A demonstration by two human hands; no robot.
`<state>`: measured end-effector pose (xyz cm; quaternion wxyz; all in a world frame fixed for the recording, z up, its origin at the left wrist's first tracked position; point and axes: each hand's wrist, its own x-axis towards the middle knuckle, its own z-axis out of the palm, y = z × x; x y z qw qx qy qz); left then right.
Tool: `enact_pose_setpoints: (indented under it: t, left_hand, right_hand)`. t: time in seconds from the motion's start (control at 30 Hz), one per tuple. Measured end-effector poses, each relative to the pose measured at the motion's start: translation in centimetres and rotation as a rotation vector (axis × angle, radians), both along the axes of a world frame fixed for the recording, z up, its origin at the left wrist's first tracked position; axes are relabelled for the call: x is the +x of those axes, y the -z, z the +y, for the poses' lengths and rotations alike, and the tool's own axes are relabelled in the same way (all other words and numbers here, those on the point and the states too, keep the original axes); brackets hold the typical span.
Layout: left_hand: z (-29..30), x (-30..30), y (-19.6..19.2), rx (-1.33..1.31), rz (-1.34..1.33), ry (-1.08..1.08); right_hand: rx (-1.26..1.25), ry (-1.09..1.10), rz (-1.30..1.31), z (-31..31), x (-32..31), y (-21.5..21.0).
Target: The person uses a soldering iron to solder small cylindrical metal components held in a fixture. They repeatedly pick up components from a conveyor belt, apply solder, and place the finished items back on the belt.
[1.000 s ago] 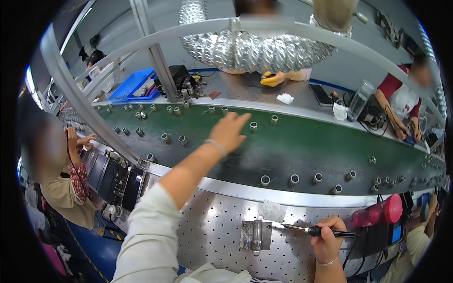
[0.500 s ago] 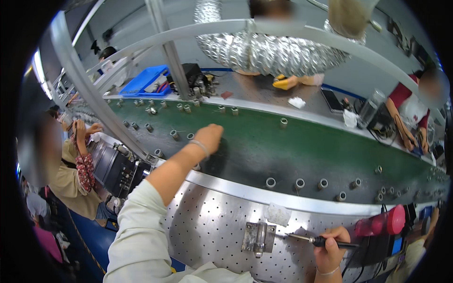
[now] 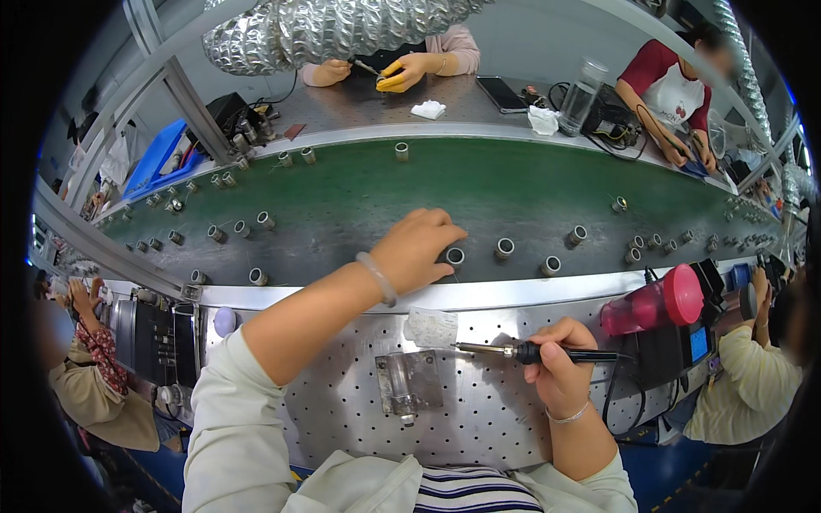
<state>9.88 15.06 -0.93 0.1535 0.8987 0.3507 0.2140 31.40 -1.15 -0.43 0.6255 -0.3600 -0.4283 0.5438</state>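
My left hand (image 3: 416, 250) reaches over the green conveyor belt (image 3: 359, 192), thumb and fingers apart around a small metal cylinder (image 3: 455, 256); whether they touch it is hard to make out. In my right hand (image 3: 560, 363) is a soldering iron (image 3: 530, 351) with a black handle, its tip pointing left over the perforated metal bench (image 3: 333, 410). Just left of that tip lies a pale, crumpled pad (image 3: 430, 327). A metal fixture (image 3: 400, 386), a plate with a short cylinder on it, rests on the bench below the pad.
Several more metal cylinders (image 3: 505, 249) stand along the belt. At the right is a pink cup (image 3: 654, 301), beside a dark box with a blue screen (image 3: 699, 344). Across the belt a person's yellow-tipped hands (image 3: 406, 73) work under a silver duct (image 3: 333, 34). A metal post (image 3: 184, 94) rises at left.
The view has turned to the right. My left hand has opened and come to a cylinder near the belt's near edge. My right hand still holds the soldering iron, its tip now beside the pad.
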Motion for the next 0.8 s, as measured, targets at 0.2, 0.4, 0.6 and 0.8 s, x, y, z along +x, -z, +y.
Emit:
enact_pose_setpoints:
  t: [0.2,0.4,0.6,0.8]
  left_hand:
    - [-1.3,-0.4,-2.2,-0.418,-0.227,-0.016]
    - [-6.6,-8.9,-4.3,-1.209,-0.537,0.051]
    - [-8.2,-8.7,-1.0,-1.447,-0.732,0.084]
    - [-9.0,-7.9,0.6,-1.603,-0.855,0.177]
  right_hand:
    - [0.015,0.014,0.049,-0.4,0.3,-0.2]
    - [0.102,-0.035,0.027,-0.6,-0.6,-0.5]
    - [0.054,-0.068,-0.070,-0.8,-2.0,-0.3]
    - [0.034,-0.072,-0.051,-0.8,-2.2,-0.4]
